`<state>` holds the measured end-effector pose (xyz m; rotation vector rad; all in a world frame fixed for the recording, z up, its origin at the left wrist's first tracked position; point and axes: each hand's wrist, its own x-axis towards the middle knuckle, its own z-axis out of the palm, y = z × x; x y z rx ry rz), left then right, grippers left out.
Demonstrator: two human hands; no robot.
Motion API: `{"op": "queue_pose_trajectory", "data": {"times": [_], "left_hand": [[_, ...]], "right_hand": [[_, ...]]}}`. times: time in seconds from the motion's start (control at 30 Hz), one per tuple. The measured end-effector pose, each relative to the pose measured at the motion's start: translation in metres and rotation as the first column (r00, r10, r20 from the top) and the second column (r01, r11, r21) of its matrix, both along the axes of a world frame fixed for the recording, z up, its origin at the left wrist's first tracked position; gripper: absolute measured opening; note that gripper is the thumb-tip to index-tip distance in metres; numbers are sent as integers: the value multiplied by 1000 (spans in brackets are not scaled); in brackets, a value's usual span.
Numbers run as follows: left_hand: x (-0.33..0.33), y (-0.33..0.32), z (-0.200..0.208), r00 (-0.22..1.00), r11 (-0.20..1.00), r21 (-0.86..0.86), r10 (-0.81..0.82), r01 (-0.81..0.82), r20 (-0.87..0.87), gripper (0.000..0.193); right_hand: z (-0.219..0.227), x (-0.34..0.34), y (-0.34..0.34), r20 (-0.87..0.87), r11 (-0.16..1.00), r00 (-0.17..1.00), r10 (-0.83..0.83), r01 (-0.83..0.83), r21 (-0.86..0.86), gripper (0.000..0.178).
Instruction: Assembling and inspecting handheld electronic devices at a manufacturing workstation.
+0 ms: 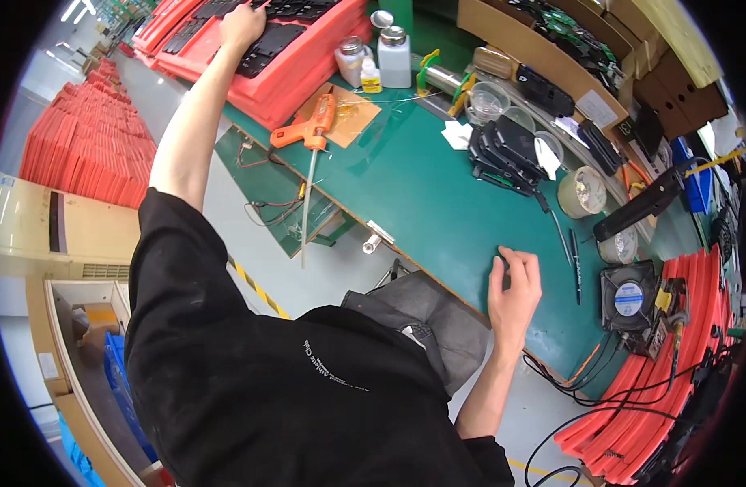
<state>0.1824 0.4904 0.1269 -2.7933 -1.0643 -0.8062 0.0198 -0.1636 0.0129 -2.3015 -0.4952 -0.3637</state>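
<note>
My left arm stretches to the far left, where my left hand (243, 26) is over a stack of red foam trays (263, 96). Its fingers are drawn together at a black plastic part (269, 47) lying in the top tray; the fingertips show only in part. More flat black parts sit in that tray's recesses. Near the front edge of the green table (405, 199), my right hand (515, 288) rests with thumb and fingers apart and slightly bent, holding nothing. Several black plastic housings (507, 154) are piled beyond it.
An orange glue gun (312, 126) lies by the left table edge, near white bottles (394, 61). At right are a tape roll (582, 192), a pen (576, 268), a small fan (628, 296) and loose cables. A cardboard box (543, 49) of circuit boards stands behind.
</note>
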Motion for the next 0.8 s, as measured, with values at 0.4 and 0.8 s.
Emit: {"op": "queue_pose_trajectory", "data": {"times": [0.4, 0.8], "left_hand": [[-8, -33, 13, 989, 988, 90, 117, -125, 86, 48], [-233, -85, 5, 507, 968, 229, -150, -98, 849, 43]], "right_hand": [[5, -4, 2, -79, 999, 996, -35, 34, -22, 18], [0, -2, 0, -14, 999, 1000, -14, 14, -48, 16]]}}
